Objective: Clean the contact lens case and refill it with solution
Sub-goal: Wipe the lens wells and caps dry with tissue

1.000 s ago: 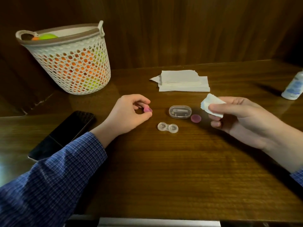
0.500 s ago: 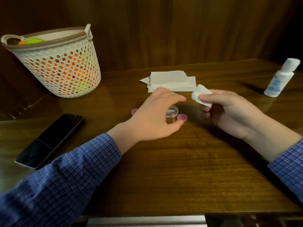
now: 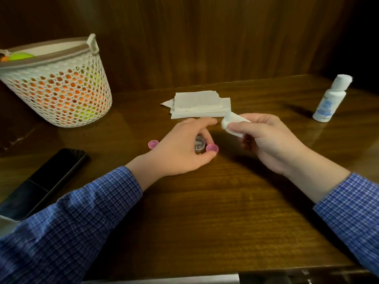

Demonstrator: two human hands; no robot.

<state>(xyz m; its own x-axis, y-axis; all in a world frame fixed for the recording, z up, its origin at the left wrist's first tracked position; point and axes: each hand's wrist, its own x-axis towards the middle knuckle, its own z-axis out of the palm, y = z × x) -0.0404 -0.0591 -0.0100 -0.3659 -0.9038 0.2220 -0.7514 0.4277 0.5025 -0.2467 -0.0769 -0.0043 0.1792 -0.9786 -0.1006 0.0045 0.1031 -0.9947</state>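
Note:
My left hand (image 3: 180, 148) reaches over the middle of the table, thumb and a curled finger closing round a pink cap (image 3: 212, 148). A small clear container (image 3: 198, 145) shows between its fingers. The clear lens case is hidden under this hand. A second pink cap (image 3: 153, 144) lies on the wood just left of it. My right hand (image 3: 270, 140) is raised slightly to the right and pinches a wad of white tissue (image 3: 230, 124). The white solution bottle (image 3: 330, 99) stands upright at the far right.
A stack of white tissues (image 3: 201, 106) lies behind my hands. A white mesh basket (image 3: 59, 87) with orange and green things stands at the back left. A black phone (image 3: 43, 179) lies at the left edge. A wooden wall closes the back.
My left hand set one pink cap down at the left, then moved right over the lens case to the other cap. My right hand kept the tissue and barely moved.

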